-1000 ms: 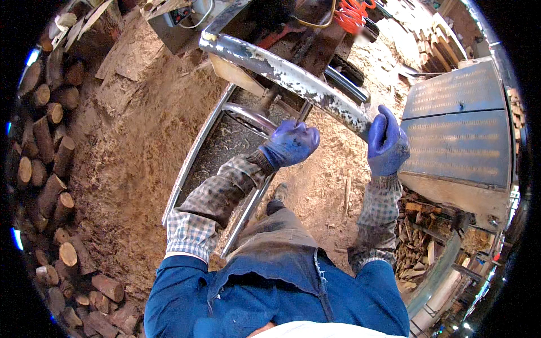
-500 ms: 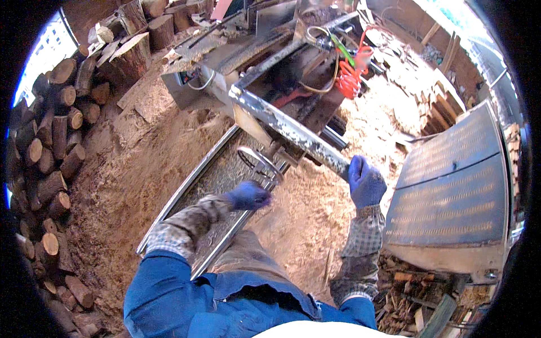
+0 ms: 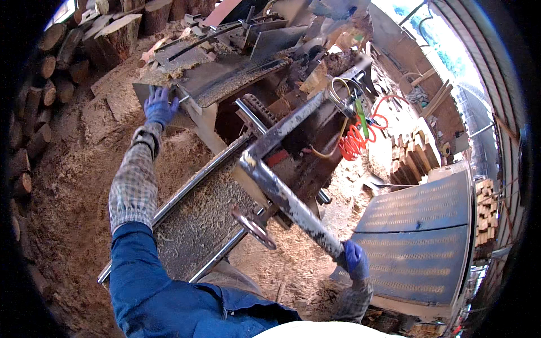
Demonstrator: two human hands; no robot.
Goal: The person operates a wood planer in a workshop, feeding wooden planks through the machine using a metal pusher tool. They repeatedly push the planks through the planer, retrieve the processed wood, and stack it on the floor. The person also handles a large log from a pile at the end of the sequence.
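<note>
The right hand [image 3: 355,261] grips a paint-chipped bar [image 3: 297,207], the left hand [image 3: 160,107] spread at a grey box [image 3: 180,116].

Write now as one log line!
Left hand: open, at grey box | right hand: closed on end of metal bar | red hose: coiled

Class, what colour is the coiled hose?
Orange-red; the coiled hose shows best in the head view.

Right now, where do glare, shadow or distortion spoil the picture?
Head view: daylight gap at upper right, largely washed out; head view: deep shadow inside the metal frame; head view: ribbed panelling bows along the right rim, corners black; head view: left hand reads clearly.
</note>
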